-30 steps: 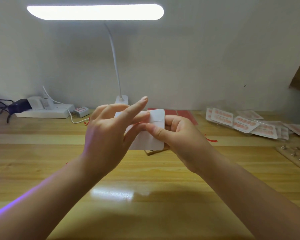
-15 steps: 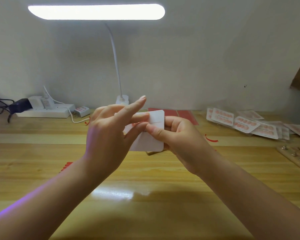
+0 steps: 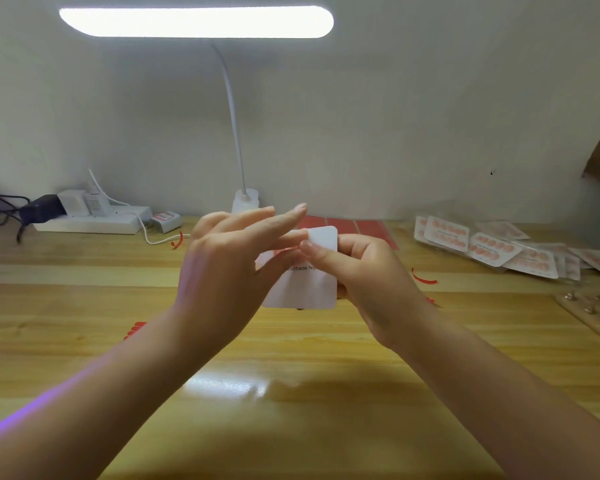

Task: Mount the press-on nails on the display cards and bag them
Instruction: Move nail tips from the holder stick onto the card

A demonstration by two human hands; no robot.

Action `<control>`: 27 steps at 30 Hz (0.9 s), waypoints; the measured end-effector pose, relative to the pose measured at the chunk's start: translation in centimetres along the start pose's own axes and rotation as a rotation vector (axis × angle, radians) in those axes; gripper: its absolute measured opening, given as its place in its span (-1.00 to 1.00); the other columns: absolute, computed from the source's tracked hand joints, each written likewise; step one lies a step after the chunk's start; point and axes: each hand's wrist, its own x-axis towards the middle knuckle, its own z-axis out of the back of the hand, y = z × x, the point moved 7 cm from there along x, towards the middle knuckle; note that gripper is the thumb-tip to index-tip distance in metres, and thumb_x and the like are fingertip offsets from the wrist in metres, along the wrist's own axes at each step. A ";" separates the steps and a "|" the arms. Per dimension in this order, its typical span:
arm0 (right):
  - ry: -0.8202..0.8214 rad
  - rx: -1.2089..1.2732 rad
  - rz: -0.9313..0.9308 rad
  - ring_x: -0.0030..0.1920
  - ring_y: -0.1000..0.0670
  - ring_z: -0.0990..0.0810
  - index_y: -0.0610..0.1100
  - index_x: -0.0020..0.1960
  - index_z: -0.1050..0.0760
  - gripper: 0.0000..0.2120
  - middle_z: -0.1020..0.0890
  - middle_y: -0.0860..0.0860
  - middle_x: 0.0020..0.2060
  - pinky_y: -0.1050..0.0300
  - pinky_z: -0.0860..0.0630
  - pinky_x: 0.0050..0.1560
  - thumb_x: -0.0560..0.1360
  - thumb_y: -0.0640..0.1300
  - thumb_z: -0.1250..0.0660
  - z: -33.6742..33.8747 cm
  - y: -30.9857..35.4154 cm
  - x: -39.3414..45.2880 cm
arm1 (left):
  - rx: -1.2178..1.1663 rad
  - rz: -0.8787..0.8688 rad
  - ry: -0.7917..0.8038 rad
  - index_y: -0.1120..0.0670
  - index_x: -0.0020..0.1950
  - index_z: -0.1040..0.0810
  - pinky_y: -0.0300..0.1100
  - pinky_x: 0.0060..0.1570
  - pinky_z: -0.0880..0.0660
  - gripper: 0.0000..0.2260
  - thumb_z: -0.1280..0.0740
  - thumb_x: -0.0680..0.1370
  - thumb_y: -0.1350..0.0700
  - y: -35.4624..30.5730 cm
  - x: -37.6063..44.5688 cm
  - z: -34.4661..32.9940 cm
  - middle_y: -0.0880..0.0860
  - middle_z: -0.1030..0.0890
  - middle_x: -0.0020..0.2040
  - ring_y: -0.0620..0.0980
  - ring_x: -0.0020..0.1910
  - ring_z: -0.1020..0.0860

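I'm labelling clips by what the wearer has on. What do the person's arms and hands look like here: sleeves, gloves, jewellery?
Both forearms are bare right to the bottom edge of the picture, with no sleeve showing. The left hand and right hand wear no gloves; no ring, watch or bracelet shows. The fingernails look short and unpainted. A violet glow of light runs along the left forearm's outer edge.

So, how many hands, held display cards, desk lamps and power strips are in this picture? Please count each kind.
Hands: 2 (left hand, right hand)
Display card, pinched by the right hand: 1
Desk lamp: 1
Power strip: 1
Total: 5
The bagged nail cards overlap too much to count.
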 end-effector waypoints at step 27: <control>-0.044 0.117 -0.023 -0.04 -0.35 -0.64 -0.36 0.08 -0.55 -0.72 -0.63 -0.34 -0.04 -0.47 -0.53 -0.05 0.60 -0.13 -0.26 1.3 -1.8 0.8 | -0.533 0.256 0.040 -0.11 0.41 -0.28 -0.04 0.09 -0.58 -0.40 -0.46 0.44 0.06 2.1 -2.7 -3.3 -0.01 -0.52 0.32 -0.03 0.16 -0.59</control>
